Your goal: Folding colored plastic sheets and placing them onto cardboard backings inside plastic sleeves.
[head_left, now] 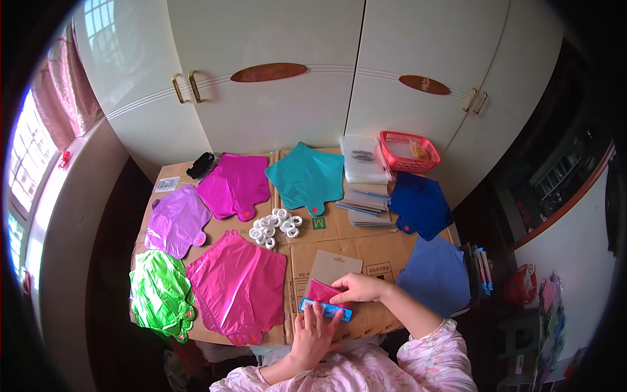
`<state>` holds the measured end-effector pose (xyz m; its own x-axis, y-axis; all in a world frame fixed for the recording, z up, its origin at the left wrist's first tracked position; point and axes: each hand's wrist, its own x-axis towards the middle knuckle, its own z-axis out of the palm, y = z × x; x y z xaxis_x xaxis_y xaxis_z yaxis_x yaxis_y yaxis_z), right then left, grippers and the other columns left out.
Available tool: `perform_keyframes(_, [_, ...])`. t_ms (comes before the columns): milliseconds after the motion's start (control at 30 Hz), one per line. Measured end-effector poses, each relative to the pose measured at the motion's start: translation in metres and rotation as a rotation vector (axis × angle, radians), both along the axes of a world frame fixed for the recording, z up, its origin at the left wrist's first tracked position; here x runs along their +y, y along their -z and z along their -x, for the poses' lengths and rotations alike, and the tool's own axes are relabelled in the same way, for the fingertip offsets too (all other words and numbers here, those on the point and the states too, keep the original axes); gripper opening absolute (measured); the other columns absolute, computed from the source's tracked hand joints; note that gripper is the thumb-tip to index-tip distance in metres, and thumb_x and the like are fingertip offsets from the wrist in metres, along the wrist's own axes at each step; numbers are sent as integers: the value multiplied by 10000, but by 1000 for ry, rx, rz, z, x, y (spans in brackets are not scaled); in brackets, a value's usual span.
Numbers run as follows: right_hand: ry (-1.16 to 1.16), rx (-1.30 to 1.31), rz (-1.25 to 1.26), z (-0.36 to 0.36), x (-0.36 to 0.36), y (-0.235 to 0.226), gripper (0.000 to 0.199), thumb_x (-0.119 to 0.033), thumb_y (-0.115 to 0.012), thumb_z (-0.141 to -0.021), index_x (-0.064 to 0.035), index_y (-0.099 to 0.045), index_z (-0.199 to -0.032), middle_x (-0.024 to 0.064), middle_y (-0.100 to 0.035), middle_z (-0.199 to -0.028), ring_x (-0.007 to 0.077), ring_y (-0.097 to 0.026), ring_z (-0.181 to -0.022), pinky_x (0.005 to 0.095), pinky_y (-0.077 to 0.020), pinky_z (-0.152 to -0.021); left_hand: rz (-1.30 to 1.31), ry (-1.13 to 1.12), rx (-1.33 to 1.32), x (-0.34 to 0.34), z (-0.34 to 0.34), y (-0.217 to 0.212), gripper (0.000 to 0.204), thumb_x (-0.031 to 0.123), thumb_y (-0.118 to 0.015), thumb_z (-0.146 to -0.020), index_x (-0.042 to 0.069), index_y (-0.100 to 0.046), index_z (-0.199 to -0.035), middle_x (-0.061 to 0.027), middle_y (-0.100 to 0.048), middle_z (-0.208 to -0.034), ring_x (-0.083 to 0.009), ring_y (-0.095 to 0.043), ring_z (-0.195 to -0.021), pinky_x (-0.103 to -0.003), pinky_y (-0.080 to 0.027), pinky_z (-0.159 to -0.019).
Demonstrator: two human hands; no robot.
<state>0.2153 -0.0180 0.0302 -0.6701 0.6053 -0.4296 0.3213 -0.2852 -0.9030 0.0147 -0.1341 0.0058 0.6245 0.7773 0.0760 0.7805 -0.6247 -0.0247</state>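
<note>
In front of me, a folded pink foil balloon (322, 291) lies over a grey hang card (336, 264) with a slot at its top. A blue printed strip (339, 315) runs along the balloon's near edge. The fingers of my left hand (312, 338) are stretched out and spread, their tips pressing on the strip. From the right, my right hand (363, 287) has its thumb and fingers closed on the folded balloon. Whatever lies under its fingers is hidden.
Flat foil balloons surround the cardboard (353, 245), including a magenta one (238, 281), a green one (159, 291) and a teal one (305, 173). White ribbon rolls (269, 228), stacked cards (367, 208), clear bags (362, 171) and a red basket (398, 163) stand farther back.
</note>
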Motion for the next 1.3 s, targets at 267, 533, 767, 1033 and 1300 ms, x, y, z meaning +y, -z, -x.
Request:
perform_keyframes(267, [48, 37, 78, -3, 9, 13, 316, -130, -686, -859, 28, -632, -1128, 43, -684, -955, 82, -596, -830, 257, -485, -769, -30, 1, -44, 2, 1, -4, 975, 654, -701, -598, 271, -378, -1434, -290, -409, -1310, -433, -465, -1138, -515, -408, -844])
perform_keyframes(533, [51, -72, 40, -1, 16, 13, 297, -57, -678, -839, 45, -608, -1109, 93, -683, -970, 114, -623, -841, 275, -502, -761, -143, 64, -52, 16, 5, -1, 604, 392, -615, -789, 273, -460, -1361, -215, -502, -1191, -317, -524, -1006, -449, -436, -796])
perform_keyframes(767, [-18, -325, -356, 4, 20, 6, 288, -185, -708, -837, -3, -577, -1018, 88, -655, -861, 202, -626, -790, 341, -496, -726, -146, 210, 39, 37, 6, -22, 496, 214, -568, -804, 241, -516, -1296, -119, -587, -962, -231, -583, -865, -412, -463, -783])
perform_keyframes(1033, [84, -367, -1388, 39, 35, 39, 383, -246, -668, -822, -139, -510, -1154, 92, -511, -1090, 298, -530, -1015, 429, -443, -864, -148, 232, 19, 41, 1, -31, 412, 198, -561, -806, 230, -546, -1216, -97, -578, -945, -219, -599, -804, -367, -460, -734])
perform_keyframes(1300, [-7, -342, -1634, 35, 56, 20, 372, -162, -653, -785, -111, -513, -1126, 92, -507, -1116, 289, -522, -1026, 445, -428, -860, -167, 204, 60, 43, -2, -23, 389, 199, -532, -825, 234, -514, -1212, -228, -565, -1182, -244, -595, -839, -387, -453, -757])
